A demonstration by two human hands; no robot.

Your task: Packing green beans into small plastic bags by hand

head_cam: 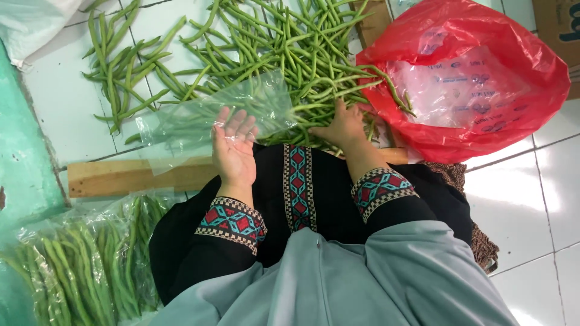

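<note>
My left hand [234, 149] is palm up under a clear plastic bag [211, 115], whose near edge rests on my fingers and which lies empty over some beans. My right hand [343, 125] presses down, palm to the floor, on a big pile of loose green beans [284, 48] spread over the white tiles. Its fingers reach into the pile, and whether they grip any beans is hidden. Both wrists wear black sleeves with patterned cuffs.
A red plastic bag [465, 78] lies open at the right of the pile. A wooden plank [127, 177] crosses the floor in front of me. Clear bags filled with green beans [78, 265] lie at the lower left. A teal mat [24, 157] covers the left edge.
</note>
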